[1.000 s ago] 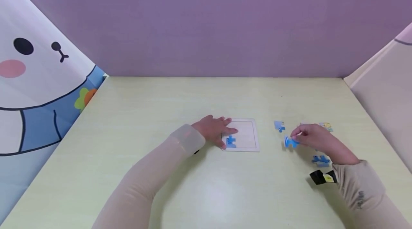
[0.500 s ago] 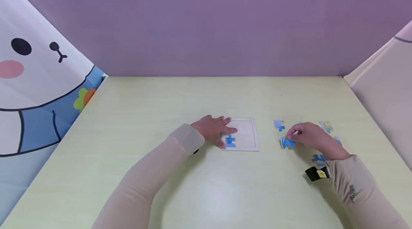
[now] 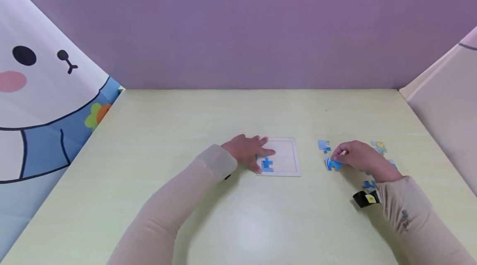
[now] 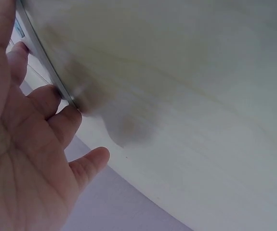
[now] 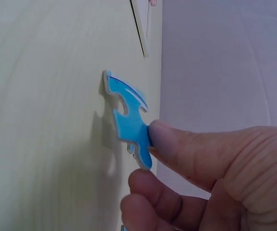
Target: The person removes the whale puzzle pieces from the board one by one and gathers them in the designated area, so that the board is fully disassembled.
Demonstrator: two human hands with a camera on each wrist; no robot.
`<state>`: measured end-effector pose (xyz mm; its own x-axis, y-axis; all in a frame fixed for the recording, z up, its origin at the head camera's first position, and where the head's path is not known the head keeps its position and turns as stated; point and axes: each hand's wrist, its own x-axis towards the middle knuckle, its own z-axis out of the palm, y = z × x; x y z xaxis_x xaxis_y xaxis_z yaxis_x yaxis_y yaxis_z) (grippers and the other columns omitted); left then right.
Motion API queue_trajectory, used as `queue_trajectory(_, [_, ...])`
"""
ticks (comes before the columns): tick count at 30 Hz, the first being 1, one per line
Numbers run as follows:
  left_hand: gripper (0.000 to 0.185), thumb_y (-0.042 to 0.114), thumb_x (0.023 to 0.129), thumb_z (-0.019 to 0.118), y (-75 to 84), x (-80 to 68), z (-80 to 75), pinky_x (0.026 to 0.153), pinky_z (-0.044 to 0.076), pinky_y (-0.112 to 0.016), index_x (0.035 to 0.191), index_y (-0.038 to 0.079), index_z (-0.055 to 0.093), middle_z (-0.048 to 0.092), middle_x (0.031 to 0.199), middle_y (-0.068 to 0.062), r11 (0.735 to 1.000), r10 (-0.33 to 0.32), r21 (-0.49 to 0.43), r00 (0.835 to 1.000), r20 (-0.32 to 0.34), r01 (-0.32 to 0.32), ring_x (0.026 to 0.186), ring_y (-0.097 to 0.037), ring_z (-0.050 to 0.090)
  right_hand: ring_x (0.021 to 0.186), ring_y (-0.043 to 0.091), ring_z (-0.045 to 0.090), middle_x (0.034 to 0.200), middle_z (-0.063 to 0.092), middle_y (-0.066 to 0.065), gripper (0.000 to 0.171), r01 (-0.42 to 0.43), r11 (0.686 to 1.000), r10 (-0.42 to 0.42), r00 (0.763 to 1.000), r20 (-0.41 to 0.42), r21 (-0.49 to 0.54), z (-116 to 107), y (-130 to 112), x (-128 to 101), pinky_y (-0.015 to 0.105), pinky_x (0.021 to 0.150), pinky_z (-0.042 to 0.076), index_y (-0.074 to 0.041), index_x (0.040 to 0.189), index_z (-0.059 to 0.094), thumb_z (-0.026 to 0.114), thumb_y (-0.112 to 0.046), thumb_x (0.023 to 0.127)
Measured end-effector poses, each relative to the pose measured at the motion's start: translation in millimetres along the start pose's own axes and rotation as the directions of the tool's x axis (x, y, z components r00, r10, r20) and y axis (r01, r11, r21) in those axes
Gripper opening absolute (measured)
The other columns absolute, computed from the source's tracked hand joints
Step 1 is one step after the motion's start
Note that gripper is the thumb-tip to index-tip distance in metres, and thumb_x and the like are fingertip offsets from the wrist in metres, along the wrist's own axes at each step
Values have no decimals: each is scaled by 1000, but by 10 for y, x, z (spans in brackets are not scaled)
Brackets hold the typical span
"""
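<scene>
My left hand (image 3: 246, 151) rests with spread fingers on the left side of a square white puzzle tray (image 3: 297, 161). In the left wrist view its fingertips (image 4: 66, 120) touch the tray's edge. One blue puzzle piece (image 3: 267, 165) lies in the tray's near left corner, beside the thumb. To the right of the tray, my right hand (image 3: 355, 159) pinches a blue jigsaw piece with a white stripe (image 3: 332, 165) between thumb and fingers. The right wrist view shows this jigsaw piece (image 5: 128, 118) tilted, with its shadow on the table.
Loose puzzle pieces lie around the right hand: a light blue piece (image 3: 324, 145) behind the held one, a piece with a yellow sun (image 3: 379, 146), and a blue piece (image 3: 369, 185) by the sleeve. A purple wall (image 3: 261, 29) bounds the table's (image 3: 186, 112) far edge.
My right hand has shifted slightly left with the jigsaw piece, then stayed nearly still over the last half second. The left hand keeps its place on the tray.
</scene>
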<state>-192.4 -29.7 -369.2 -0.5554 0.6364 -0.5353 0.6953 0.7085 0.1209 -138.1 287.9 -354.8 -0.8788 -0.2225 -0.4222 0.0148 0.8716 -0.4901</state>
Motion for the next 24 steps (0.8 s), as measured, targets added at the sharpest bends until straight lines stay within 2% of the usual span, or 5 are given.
queue_trajectory(6, [75, 51, 89, 65, 25, 5, -10, 117, 19, -49, 152, 41, 26, 12, 163, 1, 1000, -2, 5, 1000, 6, 2, 150, -19, 13, 57, 15, 42, 59, 46, -3, 18, 10, 1000, -10, 1000, 12, 0, -2, 30, 16, 32, 54, 37, -3, 100, 68, 57, -16, 96])
queue_trajectory(13, [76, 52, 87, 65, 20, 8, -4, 116, 21, -49, 152, 42, 26, 13, 163, 1, 1000, -3, 31, 1000, -8, 3, 149, -19, 14, 63, 16, 45, 71, 55, 0, 17, 13, 1000, -13, 1000, 22, -16, -13, 13, 0, 32, 58, 38, -4, 99, 69, 58, -17, 96])
queue_trajectory(17, [76, 52, 88, 65, 31, 9, -15, 116, 21, -50, 152, 42, 26, 13, 163, 1, 999, 5, 37, 1000, -9, -5, 149, -19, 14, 65, 17, 46, 85, 63, 7, 16, 16, 999, -15, 1000, 19, -43, -12, 26, -21, 32, 59, 39, -5, 97, 69, 58, -16, 95])
queue_trajectory(20, [77, 52, 88, 65, 37, 14, -26, 117, 20, -50, 153, 42, 25, 12, 163, 1, 999, 8, 32, 1000, -5, -8, 150, -19, 13, 66, 18, 46, 96, 65, 11, 15, 15, 998, -14, 1000, 13, -62, -20, 37, -28, 32, 58, 39, -6, 95, 69, 58, -16, 95])
queue_trajectory(24, [77, 52, 88, 65, 33, 32, -38, 117, 20, -50, 153, 42, 25, 12, 163, 2, 999, 8, 41, 1000, -10, -8, 149, -19, 14, 69, 20, 48, 99, 65, 15, 17, -23, 997, 23, 1000, -1, -67, -34, 42, -32, 33, 59, 41, -5, 99, 68, 58, -18, 95])
